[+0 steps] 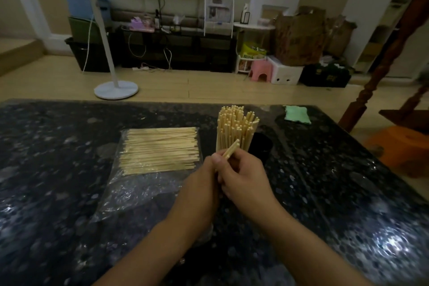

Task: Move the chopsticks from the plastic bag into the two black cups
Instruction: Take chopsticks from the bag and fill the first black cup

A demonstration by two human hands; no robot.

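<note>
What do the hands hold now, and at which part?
Both hands grip a few chopsticks around the lower part; only the top ends show above the fingers.

My left hand (204, 179) and right hand (241, 176) together grip a few pale wooden chopsticks (232, 149). Beyond them an upright bundle of chopsticks (235, 126) hides one black cup; the other black cup (262, 146) stands just beside it. The clear plastic bag (148, 169) lies left on the dark speckled table (58, 169).

home living room (fan (102, 30), stool (260, 70))
</note>
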